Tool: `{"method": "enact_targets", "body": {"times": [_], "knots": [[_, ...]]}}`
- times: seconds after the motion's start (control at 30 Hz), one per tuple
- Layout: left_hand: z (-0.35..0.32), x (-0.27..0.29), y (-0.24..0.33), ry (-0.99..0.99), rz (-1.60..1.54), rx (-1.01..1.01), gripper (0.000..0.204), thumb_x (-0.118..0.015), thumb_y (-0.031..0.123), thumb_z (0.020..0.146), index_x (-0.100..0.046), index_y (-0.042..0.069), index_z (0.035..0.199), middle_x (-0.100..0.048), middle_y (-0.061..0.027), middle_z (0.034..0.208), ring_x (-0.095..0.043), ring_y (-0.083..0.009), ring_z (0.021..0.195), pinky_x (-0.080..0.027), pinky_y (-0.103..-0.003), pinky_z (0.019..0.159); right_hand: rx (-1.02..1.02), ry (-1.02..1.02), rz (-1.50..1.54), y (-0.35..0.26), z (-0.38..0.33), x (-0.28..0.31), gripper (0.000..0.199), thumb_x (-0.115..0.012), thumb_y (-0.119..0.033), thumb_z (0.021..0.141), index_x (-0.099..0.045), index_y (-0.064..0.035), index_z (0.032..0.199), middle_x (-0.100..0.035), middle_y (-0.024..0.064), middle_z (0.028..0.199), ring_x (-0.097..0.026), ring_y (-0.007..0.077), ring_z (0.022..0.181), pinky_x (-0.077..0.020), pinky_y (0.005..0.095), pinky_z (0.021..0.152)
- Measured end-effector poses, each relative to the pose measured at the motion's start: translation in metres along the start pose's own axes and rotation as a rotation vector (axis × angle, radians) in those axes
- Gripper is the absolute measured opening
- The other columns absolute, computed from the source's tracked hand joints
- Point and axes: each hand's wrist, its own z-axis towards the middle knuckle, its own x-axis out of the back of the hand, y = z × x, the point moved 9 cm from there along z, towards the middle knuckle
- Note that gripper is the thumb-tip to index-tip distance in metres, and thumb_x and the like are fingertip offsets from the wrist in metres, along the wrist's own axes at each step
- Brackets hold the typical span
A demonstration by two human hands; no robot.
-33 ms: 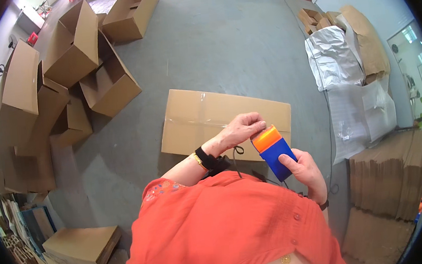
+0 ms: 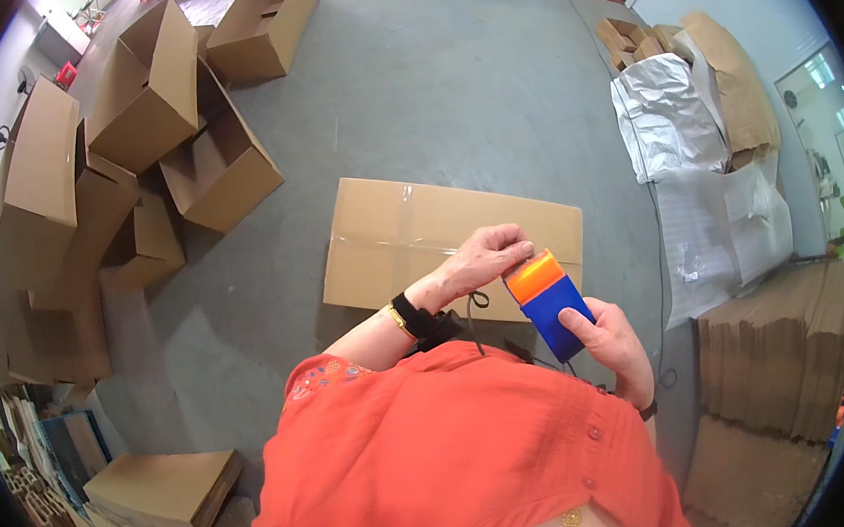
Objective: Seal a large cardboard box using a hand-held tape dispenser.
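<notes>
Right hand (image 2: 611, 339) grips blue-orange tool (image 2: 548, 303), long axis tilted; left hand (image 2: 482, 258) pinches its orange end above closed carton (image 2: 409, 234).

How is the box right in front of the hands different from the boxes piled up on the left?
The taped box is closed and lies flat on the floor; the piled boxes gape open and lean tilted against each other. The taped box stands alone, just beyond the left hand and the blue-and-orange tool; the piled boxes touch one another. Both are plain brown cardboard.
</notes>
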Motion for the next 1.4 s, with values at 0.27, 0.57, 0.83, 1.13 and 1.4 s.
{"method": "enact_targets", "body": {"times": [0.27, 0.57, 0.83, 1.13, 1.4], "knots": [[-0.004, 0.006, 0.001, 0.064, 0.106, -0.005, 0.024, -0.061, 0.025, 0.106, -0.067, 0.004, 0.099, -0.062, 0.0033, 0.083, -0.054, -0.0055, 0.076, -0.046, -0.025, 0.067, -0.029, 0.067, -0.063, 0.005, -0.003, -0.008, 0.052, -0.072, -0.052, 0.095, -0.070, -0.0024, 0.111, -0.065, -0.0034, 0.080, -0.051, 0.0032, 0.062, -0.0384, 0.0219, 0.053], [-0.013, 0.010, 0.022, 0.104, 0.316, -0.100, 0.025, -0.062, 0.024, 0.104, -0.067, 0.002, 0.094, -0.065, -0.0007, 0.077, -0.056, -0.0070, 0.071, -0.048, -0.028, 0.062, -0.035, 0.111, -0.005, 0.020, -0.002, -0.015, 0.054, -0.078, -0.054, 0.090, -0.072, -0.0038, 0.109, -0.067, -0.0021, 0.080, -0.053, 0.0041, 0.060, -0.0400, 0.0227, 0.049], [-0.024, 0.005, 0.039, 0.077, 0.306, -0.126, 0.023, -0.061, 0.020, 0.103, -0.067, 0.001, 0.094, -0.065, -0.0011, 0.077, -0.058, -0.0085, 0.069, -0.050, -0.028, 0.061, -0.093, 0.105, 0.018, 0.033, -0.008, -0.022, 0.056, -0.084, -0.046, 0.085, -0.072, -0.0023, 0.119, -0.071, 0.0011, 0.089, -0.060, 0.0081, 0.073, -0.0491, 0.0258, 0.062], [-0.047, -0.028, 0.048, 0.095, 0.351, -0.222, 0.020, -0.062, 0.019, 0.102, -0.067, 0.000, 0.097, -0.067, -0.0050, 0.079, -0.062, -0.0111, 0.074, -0.053, -0.031, 0.066, -0.079, 0.127, 0.055, 0.045, -0.038, -0.021, 0.051, -0.081, -0.040, 0.090, -0.070, -0.0014, 0.121, -0.072, 0.0021, 0.094, -0.062, 0.0093, 0.078, -0.0510, 0.0265, 0.065], [-0.057, -0.098, -0.009, 0.098, 0.368, -0.053, 0.023, -0.062, 0.021, 0.103, -0.066, -0.001, 0.097, -0.065, -0.0033, 0.079, -0.058, -0.0088, 0.073, -0.051, -0.029, 0.066, -0.161, 0.136, 0.072, 0.098, -0.101, 0.001, 0.047, -0.079, -0.037, 0.092, -0.070, 0.0011, 0.117, -0.071, 0.0026, 0.091, -0.062, 0.0089, 0.077, -0.0489, 0.0276, 0.066]]}}
